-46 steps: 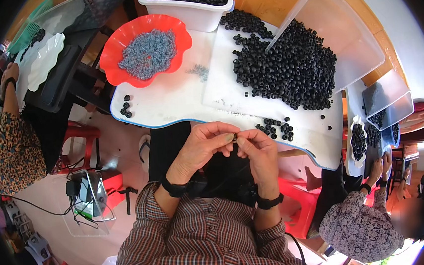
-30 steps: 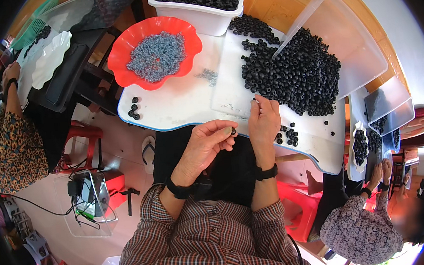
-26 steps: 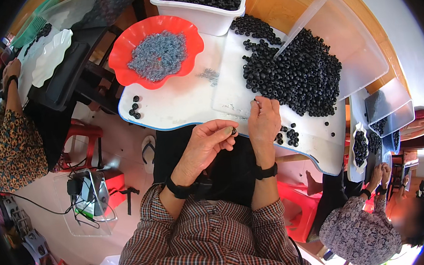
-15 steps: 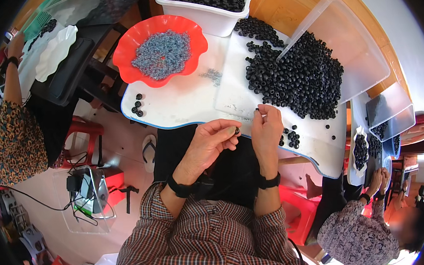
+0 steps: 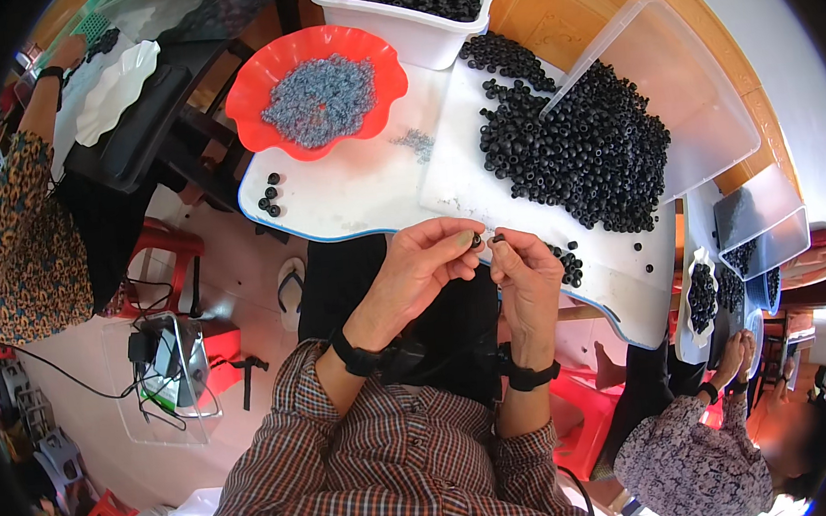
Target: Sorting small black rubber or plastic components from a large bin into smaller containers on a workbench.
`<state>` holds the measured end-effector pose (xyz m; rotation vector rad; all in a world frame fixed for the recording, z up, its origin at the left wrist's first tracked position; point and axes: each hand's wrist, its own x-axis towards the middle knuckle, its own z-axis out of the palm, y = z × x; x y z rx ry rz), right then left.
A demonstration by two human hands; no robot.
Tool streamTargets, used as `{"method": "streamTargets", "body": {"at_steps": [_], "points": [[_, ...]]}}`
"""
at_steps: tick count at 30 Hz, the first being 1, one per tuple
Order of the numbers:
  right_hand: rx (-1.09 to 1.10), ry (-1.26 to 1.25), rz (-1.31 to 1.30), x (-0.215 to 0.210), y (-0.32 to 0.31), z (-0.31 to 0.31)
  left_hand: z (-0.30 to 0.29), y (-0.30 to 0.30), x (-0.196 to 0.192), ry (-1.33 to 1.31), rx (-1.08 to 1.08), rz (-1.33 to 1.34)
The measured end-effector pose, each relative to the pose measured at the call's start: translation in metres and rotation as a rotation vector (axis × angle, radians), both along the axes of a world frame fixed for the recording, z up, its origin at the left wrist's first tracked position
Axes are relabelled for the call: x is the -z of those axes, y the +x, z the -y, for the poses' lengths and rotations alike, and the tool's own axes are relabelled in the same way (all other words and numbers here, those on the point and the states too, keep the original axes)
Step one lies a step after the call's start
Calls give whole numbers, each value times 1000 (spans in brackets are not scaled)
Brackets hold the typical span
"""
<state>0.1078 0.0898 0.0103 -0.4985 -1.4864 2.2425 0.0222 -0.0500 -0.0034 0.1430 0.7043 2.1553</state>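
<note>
My left hand [image 5: 412,275] is closed, pinching a small black round piece [image 5: 476,240] between thumb and forefinger. Close beside it, my right hand [image 5: 528,276] is closed too, with a small dark piece [image 5: 499,239] at its fingertips. The two hands nearly meet above my lap, just off the table's near edge. A big heap of the same black round pieces [image 5: 584,147] covers the right part of the white table [image 5: 359,194]. Several more [image 5: 569,271] lie by my right hand, and a few [image 5: 270,209] sit near the left edge.
A red scalloped bowl [image 5: 249,87] holds small translucent bits. Behind it stands a white tub [image 5: 406,40] full of black pieces. A clear bin [image 5: 681,91] lies tipped over the heap. Other people sit at tables on the left [image 5: 24,245] and right [image 5: 696,459].
My right hand has come down from the heap's near side, its fingertips turning toward my left hand. My left hand has shifted slightly up and right, still pinching its piece.
</note>
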Motion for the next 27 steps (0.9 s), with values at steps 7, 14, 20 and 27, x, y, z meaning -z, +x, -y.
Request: {"method": "streamTargets", "body": {"at_steps": [7, 14, 20, 27], "points": [[26, 110, -79, -1, 3, 3, -3, 3, -4, 24, -9, 21], [81, 259, -69, -4, 4, 10, -2, 4, -2, 63, 9, -22], [118, 355, -44, -2, 4, 13, -2, 7, -4, 9, -22, -57], [133, 384, -45, -5, 3, 18, -1, 8, -5, -55, -55, -138]]}}
